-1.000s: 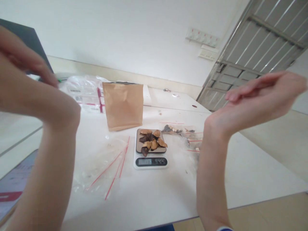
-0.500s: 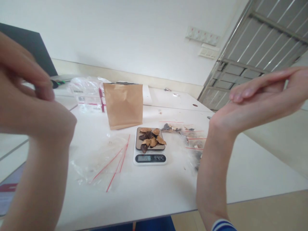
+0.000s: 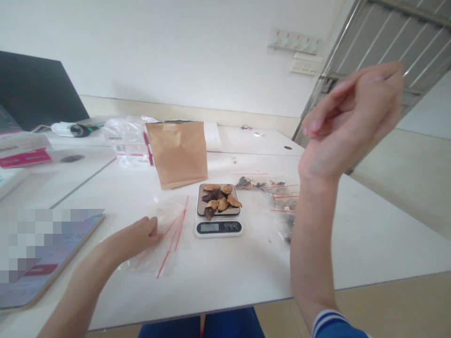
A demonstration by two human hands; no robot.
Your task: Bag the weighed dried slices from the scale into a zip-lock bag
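Observation:
My left hand (image 3: 137, 238) is over the clear zip bags (image 3: 169, 258) with red seal strips, left of the scale. Its fingers are curled, and anything inside them is hidden. Raised high on the right, my right hand (image 3: 354, 115) is curled loosely inward, with nothing visible in it. Between the hands stands a white digital kitchen scale (image 3: 219, 233), its display lit but too blurred to read surely. Brown and dark dried pieces (image 3: 222, 203), perhaps dried mushrooms, lie on its plate.
Behind the scale a brown paper pouch (image 3: 178, 157) stands upright. More zip bags with dried bits (image 3: 252, 183) lie at right, partly behind my forearm. A tablet-like screen (image 3: 70, 251) is at left. Plastic-wrapped boxes (image 3: 130, 145) and a dark monitor (image 3: 38, 89) stand farther back.
My left hand has come down from the upper left onto the clear bags. My right hand has moved slightly left and up, its fingers more curled. The scale and dried pieces stay put.

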